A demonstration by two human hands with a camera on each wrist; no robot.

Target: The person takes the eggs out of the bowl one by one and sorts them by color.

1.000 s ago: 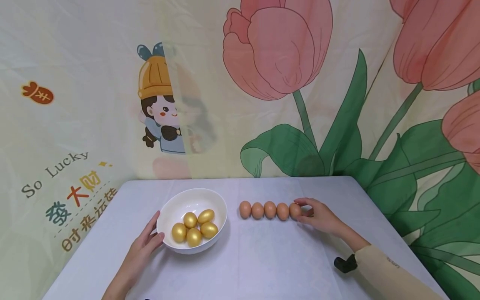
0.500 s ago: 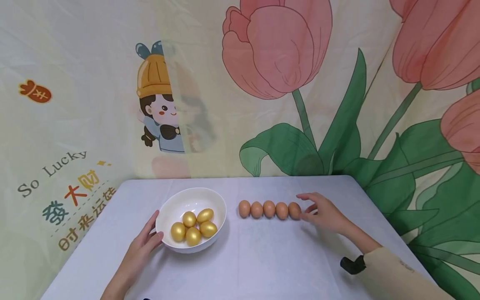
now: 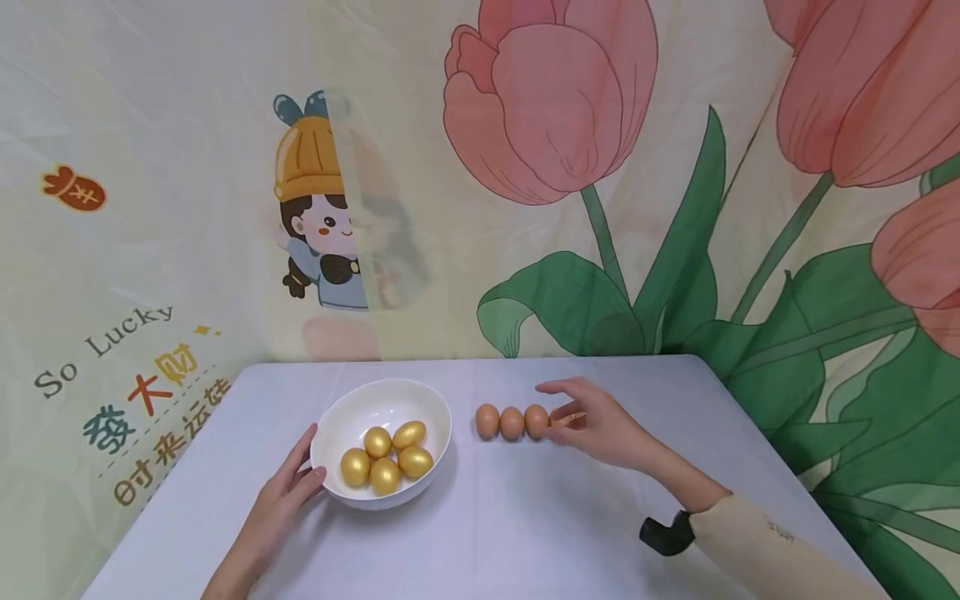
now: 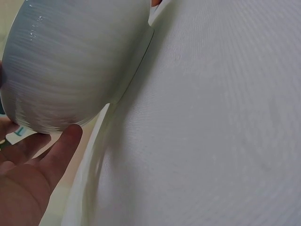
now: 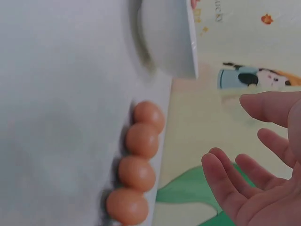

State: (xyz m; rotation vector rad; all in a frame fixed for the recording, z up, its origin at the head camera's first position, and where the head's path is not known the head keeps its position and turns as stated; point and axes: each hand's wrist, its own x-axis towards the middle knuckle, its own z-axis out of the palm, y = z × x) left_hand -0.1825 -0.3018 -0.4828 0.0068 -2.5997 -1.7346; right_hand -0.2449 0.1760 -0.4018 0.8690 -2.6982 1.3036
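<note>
Brown eggs (image 3: 512,423) stand in a row on the table, several of them visible in the right wrist view. My right hand (image 3: 596,425) hovers over the right end of the row, hiding part of it in the head view. Its fingers (image 5: 216,176) are spread apart from the thumb with nothing between them. To the left is a white bowl (image 3: 435,400) with several golden eggs (image 3: 385,477) inside. My left hand (image 3: 281,492) rests against the bowl's left side, thumb and fingertips touching its outer wall. In the left wrist view a fingertip (image 4: 71,134) lies at the bowl's edge.
A white cloth covers the table (image 3: 525,533), which ends at a hanging patterned backdrop (image 3: 420,167) with tulips and a cartoon figure. A black strap-like piece (image 3: 667,533) sits at the right sleeve (image 3: 757,533).
My right hand first let go of the rightmost brown egg and drew back to the right, then moved left over the row. The left hand and the bowl stay put.
</note>
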